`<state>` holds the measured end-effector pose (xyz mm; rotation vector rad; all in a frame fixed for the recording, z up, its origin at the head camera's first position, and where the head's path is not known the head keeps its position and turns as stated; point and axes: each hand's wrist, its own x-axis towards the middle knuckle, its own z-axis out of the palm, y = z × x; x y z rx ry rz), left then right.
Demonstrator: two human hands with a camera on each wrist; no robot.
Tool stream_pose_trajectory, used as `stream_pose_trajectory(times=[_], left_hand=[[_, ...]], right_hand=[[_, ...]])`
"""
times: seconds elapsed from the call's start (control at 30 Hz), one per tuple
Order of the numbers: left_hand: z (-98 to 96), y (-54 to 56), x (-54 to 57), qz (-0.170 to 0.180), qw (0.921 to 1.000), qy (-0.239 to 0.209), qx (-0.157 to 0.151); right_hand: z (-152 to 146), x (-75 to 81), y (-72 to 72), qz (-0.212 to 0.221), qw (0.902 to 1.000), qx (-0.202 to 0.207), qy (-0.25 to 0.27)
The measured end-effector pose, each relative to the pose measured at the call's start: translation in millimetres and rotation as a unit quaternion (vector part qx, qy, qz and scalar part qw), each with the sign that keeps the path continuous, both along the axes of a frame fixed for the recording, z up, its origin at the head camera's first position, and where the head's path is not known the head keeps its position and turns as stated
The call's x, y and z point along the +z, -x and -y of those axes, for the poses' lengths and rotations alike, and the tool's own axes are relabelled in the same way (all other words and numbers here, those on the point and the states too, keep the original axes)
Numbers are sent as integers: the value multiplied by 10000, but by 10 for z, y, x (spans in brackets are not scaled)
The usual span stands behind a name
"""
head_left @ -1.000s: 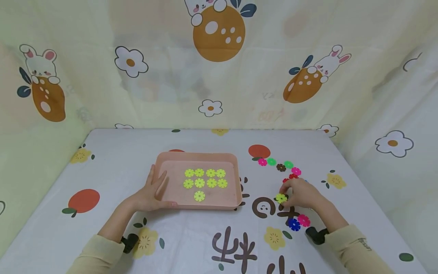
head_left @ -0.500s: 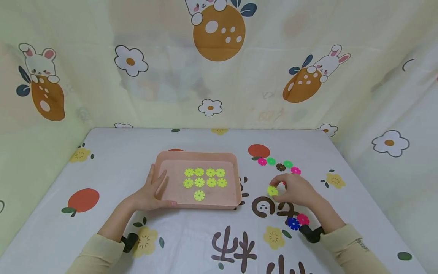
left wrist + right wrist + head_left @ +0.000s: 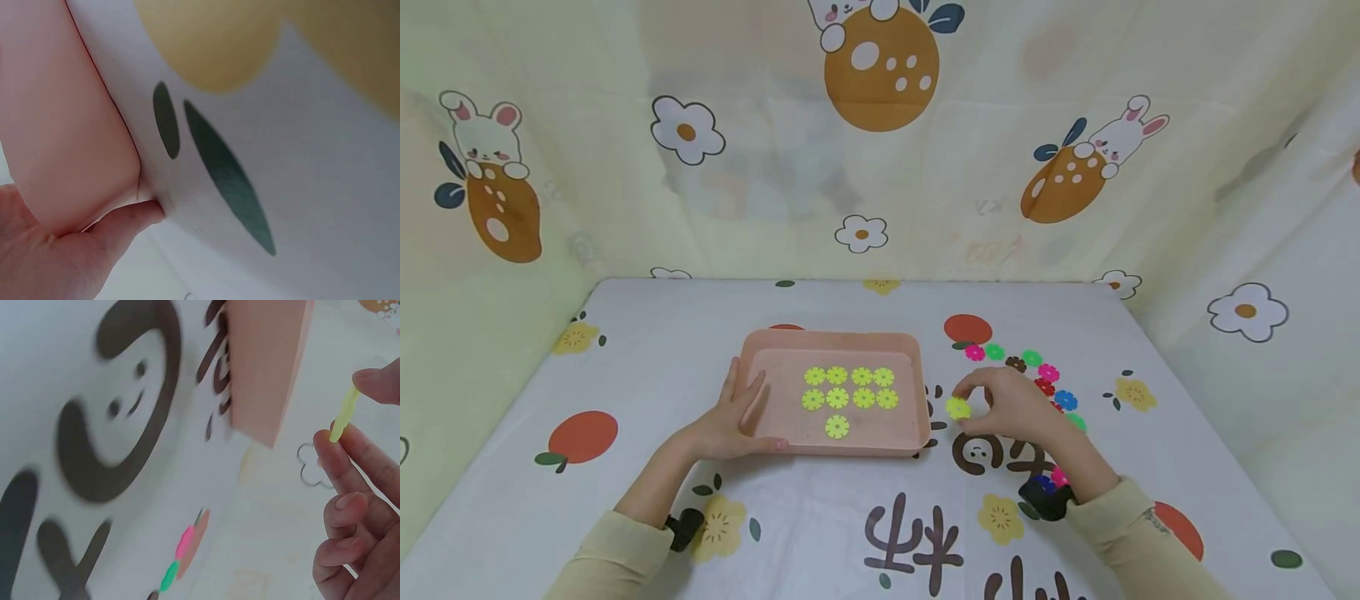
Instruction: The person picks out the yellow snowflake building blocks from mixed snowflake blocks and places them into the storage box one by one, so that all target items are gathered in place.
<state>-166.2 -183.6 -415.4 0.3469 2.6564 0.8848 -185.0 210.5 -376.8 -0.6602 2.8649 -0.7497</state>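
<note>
My right hand [image 3: 1011, 407] pinches a yellow notched plastic disc [image 3: 957, 408] between thumb and fingertips, right of the pink tray [image 3: 924, 417]. In the right wrist view the disc [image 3: 344, 414] is seen edge-on, above the table and apart from the tray wall [image 3: 265, 369]. My left hand [image 3: 727, 423] rests on the tray's left end, fingers spread at the left rim and thumb along the front edge. The left wrist view shows its thumb [image 3: 125, 226] against the tray's side. Several yellow discs [image 3: 837, 398] lie flat in the tray in loose rows.
Discs of other colours curve along the table at right, among them a pink disc [image 3: 975, 352], a brown disc [image 3: 1016, 364] and a blue disc [image 3: 1065, 401]. A dark blue disc [image 3: 1043, 483] is partly hidden by the right wrist's black strap [image 3: 1047, 502]. Printed curtains surround the table.
My right hand has carried the yellow disc leftward and slightly up, from among the coloured discs towards the tray. The left hand and tray stay put.
</note>
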Motion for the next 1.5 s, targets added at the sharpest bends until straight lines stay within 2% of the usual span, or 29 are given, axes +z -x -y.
stream_pose_trajectory(times=[0.27, 0.43, 0.57, 0.7, 1.0, 1.5], left_hand=[[-8, 4, -5, 12, 10000, -19, -34], [-1, -4, 0, -7, 10000, 3, -45], [-1, -9, 12, -24, 10000, -18, -64], [-1, -9, 10, -43, 10000, -55, -70], [6, -3, -12, -56, 10000, 2, -45], [4, -9, 1, -49, 10000, -7, 2]], right_hand=[[268, 9, 17, 7, 9996, 198, 212], [458, 18, 18, 179, 9989, 296, 305], [583, -18, 42, 202, 9976, 474, 463], [696, -53, 67, 279, 9970, 474, 552], [936, -166, 154, 635, 9961, 477, 386], [1080, -350, 231, 489, 9960, 730, -165]])
